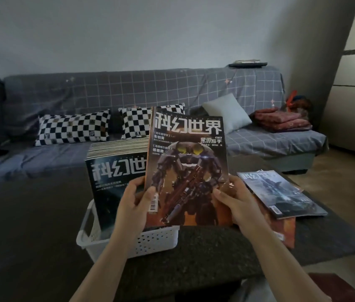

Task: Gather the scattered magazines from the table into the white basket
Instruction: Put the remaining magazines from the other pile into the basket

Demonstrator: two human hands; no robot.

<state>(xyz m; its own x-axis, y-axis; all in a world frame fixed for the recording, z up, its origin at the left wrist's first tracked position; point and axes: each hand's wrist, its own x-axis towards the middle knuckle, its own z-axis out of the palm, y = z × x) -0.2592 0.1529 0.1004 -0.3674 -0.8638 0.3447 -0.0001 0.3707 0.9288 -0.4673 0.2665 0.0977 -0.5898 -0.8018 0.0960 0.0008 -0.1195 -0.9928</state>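
Note:
I hold a magazine (188,162) with a robot cover upright above the white basket (150,240). My left hand (134,205) grips its lower left edge and my right hand (237,203) grips its lower right edge. Behind it, several magazines (115,168) stand upright in the basket, the front one with a dark cover. To the right on the dark table lies a small pile of magazines (281,195), a blue-grey cover on top and an orange one (283,232) underneath.
The dark table (30,225) runs across the front. Behind it stands a grey checked sofa (172,90) with checkered cushions (74,127), a pale cushion (226,112) and folded red cloth (281,120). A reddish object (329,286) sits at the bottom right.

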